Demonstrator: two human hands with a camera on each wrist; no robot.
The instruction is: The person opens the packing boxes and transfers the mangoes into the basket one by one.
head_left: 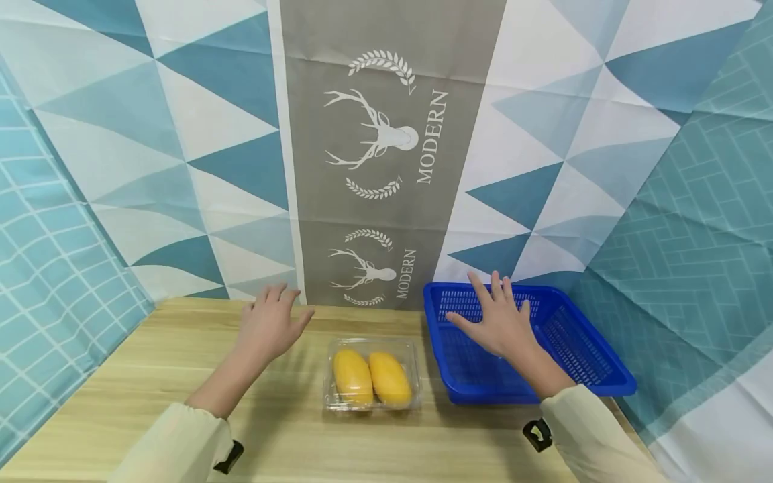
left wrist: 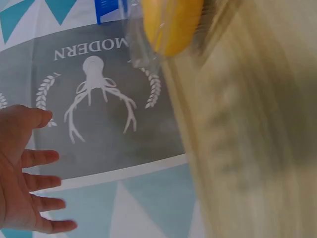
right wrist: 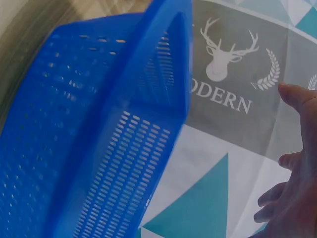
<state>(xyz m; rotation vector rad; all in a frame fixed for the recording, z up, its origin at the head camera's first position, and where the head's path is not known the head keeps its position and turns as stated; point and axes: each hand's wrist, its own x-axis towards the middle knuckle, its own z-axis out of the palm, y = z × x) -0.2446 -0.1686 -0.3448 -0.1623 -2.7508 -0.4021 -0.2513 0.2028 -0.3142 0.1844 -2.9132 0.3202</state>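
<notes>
Between and below the spread, empty fingers (left wrist: 42,182) of the left hand (head_left: 268,325) and right hand (head_left: 500,325), a clear box (head_left: 415,365) of two yellow fruits (head_left: 353,378) sits on the worktop (head_left: 290,436); a blue basket (head_left: 495,394) lies under the right fingers. Seemingly pre-grasp: contact calls for lowering them.

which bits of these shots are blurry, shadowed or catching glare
Head: glare on the clear plastic container, soft shadows on the wood-grain tabletop; left wrist: tabletop blurred and streaky, with a finger-like shadow; right wrist: the right hand looks dark, as if shaded.
</notes>
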